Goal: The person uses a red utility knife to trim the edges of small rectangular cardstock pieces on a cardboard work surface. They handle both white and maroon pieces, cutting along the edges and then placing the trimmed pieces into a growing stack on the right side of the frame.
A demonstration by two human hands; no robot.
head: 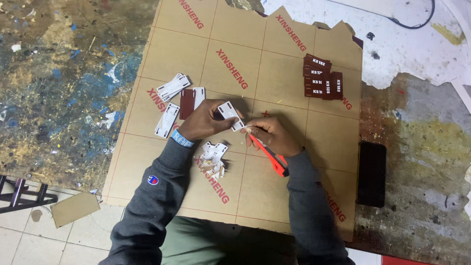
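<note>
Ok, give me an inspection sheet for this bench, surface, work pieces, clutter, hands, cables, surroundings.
Surface: brown paper-covered sheet with a jagged far edge, on a paint-stained table.
Job's things: white-faced tag in the left hand; red utility knife in the right hand, its tip at the tag's edge.
Clutter: loose white tags, a dark red tag, peeled paper scraps, stack of dark red tags, a black slab.
Hands: both closed on their things.
Cables: black cable at the far right.
Surroundings: tiled floor, cardboard piece.
</note>
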